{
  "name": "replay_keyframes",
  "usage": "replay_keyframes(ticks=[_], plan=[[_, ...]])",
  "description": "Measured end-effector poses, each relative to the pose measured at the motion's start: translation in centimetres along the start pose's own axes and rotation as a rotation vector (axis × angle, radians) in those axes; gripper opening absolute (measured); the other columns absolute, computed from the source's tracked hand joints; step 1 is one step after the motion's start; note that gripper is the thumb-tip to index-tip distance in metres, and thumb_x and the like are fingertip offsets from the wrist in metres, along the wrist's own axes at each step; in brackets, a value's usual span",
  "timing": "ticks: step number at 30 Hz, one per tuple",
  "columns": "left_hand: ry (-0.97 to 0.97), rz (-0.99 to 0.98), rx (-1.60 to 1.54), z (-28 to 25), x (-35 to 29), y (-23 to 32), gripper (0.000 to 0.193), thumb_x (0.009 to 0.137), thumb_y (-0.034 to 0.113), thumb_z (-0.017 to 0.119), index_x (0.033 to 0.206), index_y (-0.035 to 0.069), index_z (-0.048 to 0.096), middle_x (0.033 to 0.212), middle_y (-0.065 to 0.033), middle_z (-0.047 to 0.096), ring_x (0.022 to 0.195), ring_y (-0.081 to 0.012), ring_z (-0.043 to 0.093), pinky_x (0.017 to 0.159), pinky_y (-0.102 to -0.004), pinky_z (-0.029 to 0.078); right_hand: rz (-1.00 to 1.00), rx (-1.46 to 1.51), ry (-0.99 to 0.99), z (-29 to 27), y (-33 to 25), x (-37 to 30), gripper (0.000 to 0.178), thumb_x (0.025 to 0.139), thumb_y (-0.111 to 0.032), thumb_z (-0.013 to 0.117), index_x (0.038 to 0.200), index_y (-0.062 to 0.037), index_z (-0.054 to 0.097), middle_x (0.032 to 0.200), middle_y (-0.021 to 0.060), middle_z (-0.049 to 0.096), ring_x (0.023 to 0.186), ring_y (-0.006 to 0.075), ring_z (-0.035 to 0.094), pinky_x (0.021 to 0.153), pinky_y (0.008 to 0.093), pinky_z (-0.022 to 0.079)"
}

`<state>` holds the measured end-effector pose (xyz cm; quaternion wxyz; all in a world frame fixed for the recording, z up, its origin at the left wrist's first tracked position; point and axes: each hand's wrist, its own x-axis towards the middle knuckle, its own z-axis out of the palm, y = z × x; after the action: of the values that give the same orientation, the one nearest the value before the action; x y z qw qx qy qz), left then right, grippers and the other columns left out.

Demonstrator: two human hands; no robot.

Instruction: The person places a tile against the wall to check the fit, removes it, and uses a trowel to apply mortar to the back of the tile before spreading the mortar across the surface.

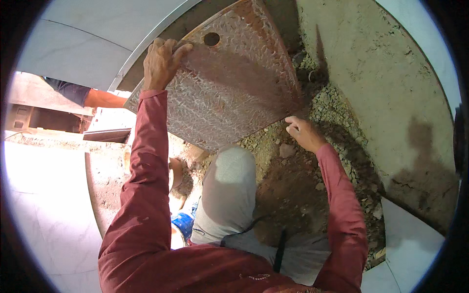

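A large tile point(234, 93) stands tilted in front of me, its rough reddish-brown back smeared with whitish ridges. A round hole is cut near its upper edge. My left hand point(160, 62) is closed over the upper left edge, thumb lying on the back face. At the lower right corner, my right hand point(305, 134) has its fingers bent against the edge; some of them are hidden. From the left, another person's forearm point(103, 99) in a dark sleeve reaches to the tile's left corner, and that hand is out of sight behind it.
Rubble and loose soil point(293, 195) lie beneath, beside my knee point(227, 180). A plastered wall point(376, 88) rises on the right. Pale tiles point(97, 44) with a metal edge strip cover the upper left. A blue bucket point(181, 224) stands by my leg; blocks lie at the far left.
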<state>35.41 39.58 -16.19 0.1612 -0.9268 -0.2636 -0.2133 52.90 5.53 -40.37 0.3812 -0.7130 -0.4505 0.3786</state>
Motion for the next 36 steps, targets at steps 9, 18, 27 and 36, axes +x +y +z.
replay_keyframes(ticks=[9,18,27,36], plan=[[-0.375,0.096,-0.433,-8.4,-1.0,3.0,0.047,0.091,0.043,0.069,0.078,-0.002,0.060,0.065,-0.0109,0.050,0.057,-0.0222,0.049,0.055,-0.0379,0.040,-0.144,0.336,0.149,-3.7,-10.7,1.4,0.034,0.096,-0.020,0.055,0.124,-0.0013,0.060,0.093,0.0095,0.069,0.083,0.0184,0.066,0.076,0.0330,0.052],[-0.619,0.057,-0.413,-13.3,-5.8,4.6,0.048,0.094,0.048,0.062,0.091,0.000,0.064,0.070,-0.0133,0.054,0.064,-0.0202,0.053,0.061,-0.0386,0.043,-0.382,0.608,0.221,-1.9,-21.7,-2.9,0.043,0.098,-0.027,0.059,0.127,0.0036,0.055,0.101,0.0099,0.061,0.083,0.0120,0.062,0.067,0.0274,0.052],[-0.944,-0.527,-0.955,-11.1,-17.1,-10.9,0.065,0.100,0.058,0.039,0.110,0.001,0.067,0.090,-0.0153,0.071,0.084,-0.0279,0.069,0.078,-0.0420,0.054,-0.252,0.596,0.410,2.0,-24.4,-4.1,0.039,0.098,-0.034,0.056,0.085,0.0027,0.056,0.074,0.0101,0.054,0.072,0.0142,0.052,0.065,0.0364,0.044],[-1.220,-0.322,-0.734,9.2,-29.9,-2.9,0.068,0.098,0.061,0.040,0.115,0.000,0.065,0.098,-0.0171,0.068,0.091,-0.0289,0.067,0.083,-0.0417,0.052,-0.290,0.619,0.517,1.9,-25.9,-4.7,0.063,0.094,-0.050,0.054,0.058,0.0020,0.054,0.051,0.0127,0.048,0.052,0.0160,0.049,0.050,0.0402,0.040]])
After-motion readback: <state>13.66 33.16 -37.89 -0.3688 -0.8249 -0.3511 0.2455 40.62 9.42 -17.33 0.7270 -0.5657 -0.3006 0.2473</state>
